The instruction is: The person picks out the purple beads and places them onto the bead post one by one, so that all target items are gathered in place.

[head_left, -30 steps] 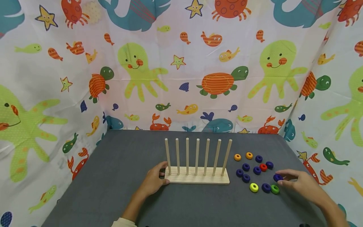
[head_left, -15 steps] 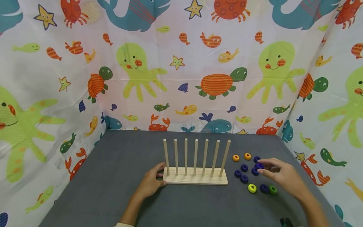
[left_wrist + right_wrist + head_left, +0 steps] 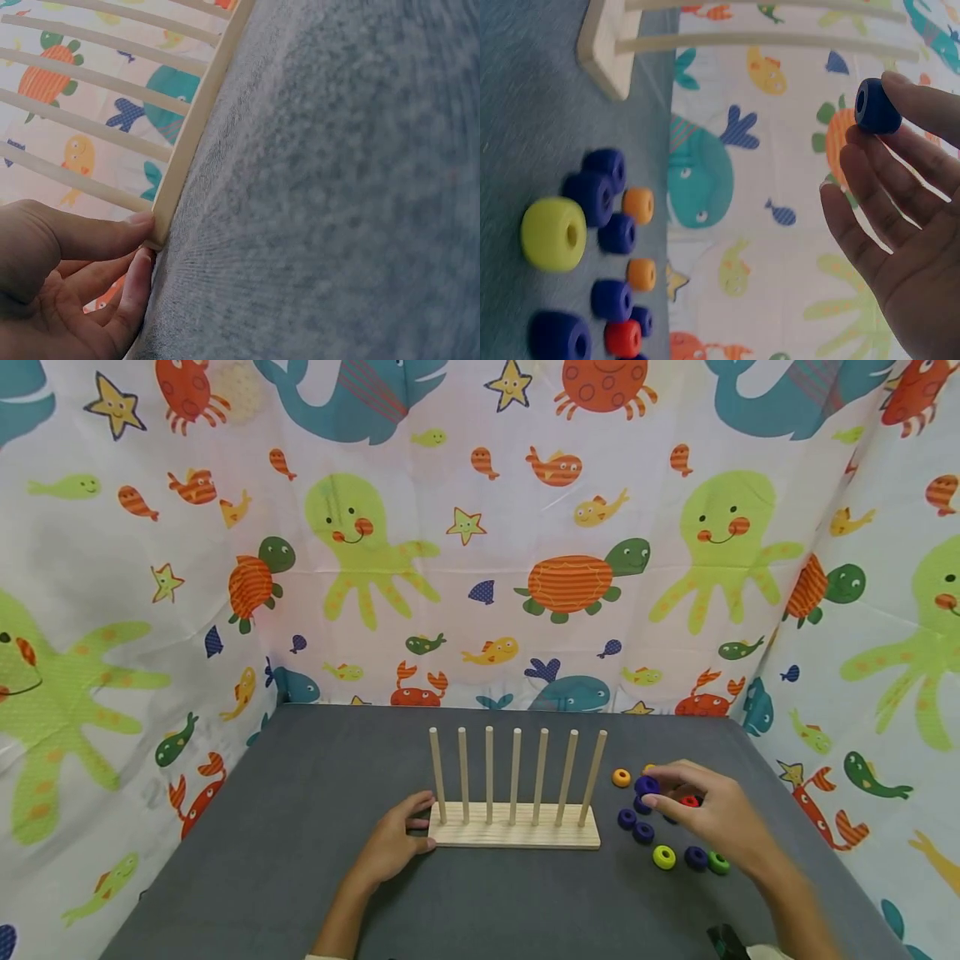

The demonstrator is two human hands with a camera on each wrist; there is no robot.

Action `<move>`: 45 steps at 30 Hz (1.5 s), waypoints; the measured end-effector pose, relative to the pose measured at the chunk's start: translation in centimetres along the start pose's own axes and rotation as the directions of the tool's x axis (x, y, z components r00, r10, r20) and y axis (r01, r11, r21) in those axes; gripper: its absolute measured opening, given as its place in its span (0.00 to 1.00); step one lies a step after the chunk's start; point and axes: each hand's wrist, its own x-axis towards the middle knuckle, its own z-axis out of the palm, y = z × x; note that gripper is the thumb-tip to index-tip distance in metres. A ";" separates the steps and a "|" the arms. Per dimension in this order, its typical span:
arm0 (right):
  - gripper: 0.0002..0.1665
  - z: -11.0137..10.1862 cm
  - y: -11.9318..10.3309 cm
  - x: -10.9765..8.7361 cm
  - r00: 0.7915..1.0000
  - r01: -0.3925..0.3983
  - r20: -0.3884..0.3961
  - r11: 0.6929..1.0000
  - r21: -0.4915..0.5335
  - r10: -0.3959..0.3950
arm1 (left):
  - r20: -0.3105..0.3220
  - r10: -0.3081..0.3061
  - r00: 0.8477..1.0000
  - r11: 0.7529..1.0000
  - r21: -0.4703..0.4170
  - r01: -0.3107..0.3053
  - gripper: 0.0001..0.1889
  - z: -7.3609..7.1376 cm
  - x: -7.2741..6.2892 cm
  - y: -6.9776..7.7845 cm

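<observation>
A pale wooden stand (image 3: 514, 837) with several upright pegs sits on the grey table. My left hand (image 3: 393, 842) grips the left end of its base, thumb (image 3: 112, 234) at the front edge and fingers behind, as the left wrist view shows. My right hand (image 3: 708, 806) pinches a dark blue bead (image 3: 877, 106) with a hole through it, raised above the other beads. In the head view this blue bead (image 3: 647, 786) is to the right of the rightmost peg (image 3: 592, 777). The right hand partly covers the red bead (image 3: 689, 801) and some blue ones.
Loose beads lie right of the stand: a yellow bead (image 3: 663, 857), a green bead (image 3: 717, 862), two orange ones, one orange bead (image 3: 621, 777) nearest the stand, and several blue ones. A curtain (image 3: 480, 568) printed with sea animals hangs behind and beside the table (image 3: 337, 760).
My right hand has lifted the blue bead from the right side of the group and carried it left toward the stand. The left hand stays on the stand's base.
</observation>
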 end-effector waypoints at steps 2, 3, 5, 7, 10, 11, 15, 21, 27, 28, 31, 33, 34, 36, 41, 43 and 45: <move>0.17 0.3 -0.5 0.3 0.999 0.048 -0.022 0.999 0.012 -0.048 | -0.004 0.000 1.000 1.000 -0.002 0.000 0.39 0.0 -0.1 0.0; 0.17 0.5 -0.8 0.4 0.997 0.070 -0.030 0.997 0.019 -0.069 | -0.005 0.000 1.000 1.000 -0.005 0.000 0.39 0.0 -0.1 0.0; 0.16 0.8 -1.5 0.6 0.994 0.105 -0.041 0.994 0.025 -0.104 | -0.005 -0.001 1.000 1.000 -0.011 0.001 0.39 0.0 -0.2 -0.1; 0.17 1.0 -2.2 0.8 0.990 0.130 -0.050 0.991 0.033 -0.128 | -0.002 -0.002 1.000 1.000 -0.016 0.002 0.39 0.0 -0.2 -0.1; 0.18 1.4 -3.3 1.3 0.986 0.156 -0.058 0.987 0.040 -0.154 | 0.002 -0.004 1.000 1.000 -0.022 0.004 0.39 -0.1 -0.2 -0.1; 0.18 1.5 -3.7 1.4 0.985 0.165 -0.061 0.985 0.043 -0.162 | 0.002 -0.005 1.000 1.000 -0.024 0.005 0.38 -0.1 -0.2 -0.1; 0.19 2.0 -4.7 2.2 0.977 0.210 -0.064 0.974 0.079 -0.205 | 0.002 0.003 1.000 1.000 -0.012 -0.003 0.38 -0.2 -0.2 -0.1; 0.20 3.1 -6.0 3.2 0.960 0.281 -0.066 0.949 0.140 -0.274 | 0.003 0.011 1.000 1.000 0.009 -0.011 0.37 -0.2 -0.2 -0.2; 0.22 4.2 -7.2 4.1 0.950 0.312 -0.059 0.929 0.201 -0.306 | 0.004 0.010 1.000 1.000 0.013 -0.010 0.36 -0.2 -0.3 -0.1; 0.22 4.3 -7.4 4.2 0.950 0.311 -0.061 0.929 0.202 -0.305 | 0.004 0.012 1.000 1.000 0.014 -0.012 0.36 -0.2 -0.4 -0.1; 0.22 4.6 -8.1 4.4 0.953 0.304 -0.061 0.929 0.210 -0.297 | 0.003 0.015 1.000 1.000 0.013 -0.015 0.36 -0.2 -0.4 0.0; 0.21 4.7 -8.6 4.6 0.955 0.298 -0.062 0.931 0.211 -0.291 | 0.000 0.016 1.000 1.000 0.009 -0.016 0.36 -0.2 -0.4 0.0; 0.21 4.7 -8.9 4.7 0.955 0.296 -0.061 0.931 0.215 -0.290 | -0.001 0.022 1.000 1.000 0.013 -0.022 0.36 -0.2 -0.4 0.0; 0.20 4.8 -9.5 4.9 0.954 0.299 -0.062 0.928 0.221 -0.293 | -0.002 0.022 1.000 1.000 0.014 -0.022 0.36 -0.1 -0.5 0.0; 0.21 5.2 -10.9 5.6 0.941 0.337 -0.077 0.913 0.230 -0.328 | -0.010 0.022 1.000 1.000 0.003 -0.022 0.36 -0.2 -0.6 0.0; 0.21 5.4 -11.5 5.8 0.930 0.367 -0.088 0.901 0.233 -0.356 | -0.012 0.024 1.000 1.000 -0.003 -0.024 0.36 -0.2 -0.6 0.0; 0.21 5.7 -12.1 6.1 0.919 0.395 -0.099 0.886 0.242 -0.382 | -0.010 0.027 1.000 1.000 -0.011 -0.027 0.35 -0.2 -0.6 0.0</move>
